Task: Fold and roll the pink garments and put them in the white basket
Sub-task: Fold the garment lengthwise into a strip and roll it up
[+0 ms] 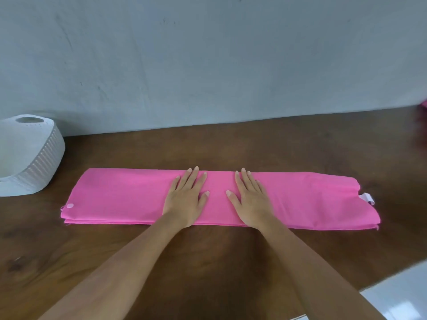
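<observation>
A pink garment [115, 199], folded into a long flat strip, lies across the middle of the brown wooden table [231, 262]. My left hand [186, 199] lies flat on its middle with straight fingers. My right hand [251, 199] lies flat beside it, a little to the right, fingers also straight. Both palms press down on the cloth. A white label [367, 197] sticks out at the strip's right end. The white basket [39, 158] stands at the far left of the table, tilted, its opening facing left.
A grey wall [208, 61] rises along the table's far edge. Another bit of pink cloth [424, 105] shows at the right edge of view. The table's near right corner ends over a pale tiled floor [397, 296].
</observation>
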